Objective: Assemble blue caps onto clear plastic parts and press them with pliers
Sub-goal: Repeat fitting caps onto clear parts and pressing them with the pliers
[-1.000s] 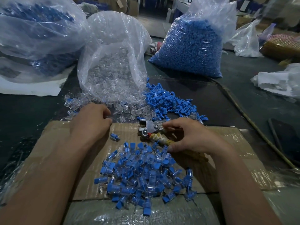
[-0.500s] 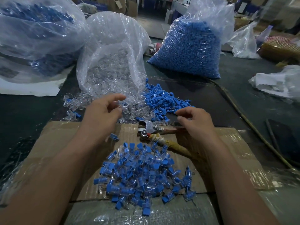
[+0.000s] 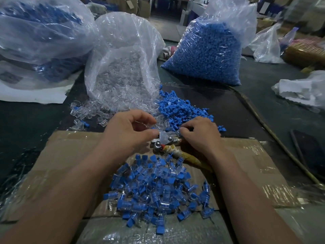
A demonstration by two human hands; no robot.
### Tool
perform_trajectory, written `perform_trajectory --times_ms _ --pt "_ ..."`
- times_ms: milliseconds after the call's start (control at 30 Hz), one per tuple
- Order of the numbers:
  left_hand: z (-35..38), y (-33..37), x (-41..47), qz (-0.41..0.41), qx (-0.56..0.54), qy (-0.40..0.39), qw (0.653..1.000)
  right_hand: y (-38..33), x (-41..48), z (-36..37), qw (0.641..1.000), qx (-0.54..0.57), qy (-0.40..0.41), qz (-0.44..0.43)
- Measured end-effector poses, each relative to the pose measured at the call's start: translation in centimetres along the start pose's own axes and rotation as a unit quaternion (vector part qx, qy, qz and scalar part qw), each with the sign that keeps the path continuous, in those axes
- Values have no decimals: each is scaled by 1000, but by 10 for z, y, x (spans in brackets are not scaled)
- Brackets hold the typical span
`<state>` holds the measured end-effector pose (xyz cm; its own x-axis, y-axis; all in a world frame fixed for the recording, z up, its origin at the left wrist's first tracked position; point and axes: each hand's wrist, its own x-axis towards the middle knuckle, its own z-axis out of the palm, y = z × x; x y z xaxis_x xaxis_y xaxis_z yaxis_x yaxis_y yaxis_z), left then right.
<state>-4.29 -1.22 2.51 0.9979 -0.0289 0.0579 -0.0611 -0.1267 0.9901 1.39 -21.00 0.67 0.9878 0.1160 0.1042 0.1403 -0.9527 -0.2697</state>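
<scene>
Grip detail: left hand (image 3: 128, 132) pinches clear part (image 3: 164, 136) above pliers (image 3: 161, 147); part light, stiff, probably slick, best held by its edges; right hand (image 3: 199, 136) curled over caps (image 3: 177, 110), hold unclear.

Clear-parts bag (image 3: 123, 67) blocks ahead; bare cardboard (image 3: 61, 155) flanks assembled pile (image 3: 158, 189).

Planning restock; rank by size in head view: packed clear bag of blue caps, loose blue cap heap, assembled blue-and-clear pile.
1. Clear plastic bag of blue caps
2. Assembled blue-and-clear pile
3. Loose blue cap heap: farther, partly hidden, so unsure.
</scene>
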Motion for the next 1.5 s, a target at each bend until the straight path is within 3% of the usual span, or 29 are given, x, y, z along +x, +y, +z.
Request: perform_trajectory --times_ms 167,533,700,867,1167,1500 --pt "2 -1 2 40 28 31 998 -1 -2 -2 999 43 19 -11" --pt "2 0 0 40 20 24 999 -3 -5 -4 990 136 -47 -4" --pt "3 1 -1 32 0 7 999 -1 -4 -4 992 95 -77 -8" --pt "3 1 0 44 17 12 999 -1 -4 -6 987 124 -98 16" --pt "4 1 -2 47 26 17 998 0 -4 -4 986 142 -78 33" --pt "3 1 -1 36 34 18 999 -1 -6 -3 991 115 -61 -32"
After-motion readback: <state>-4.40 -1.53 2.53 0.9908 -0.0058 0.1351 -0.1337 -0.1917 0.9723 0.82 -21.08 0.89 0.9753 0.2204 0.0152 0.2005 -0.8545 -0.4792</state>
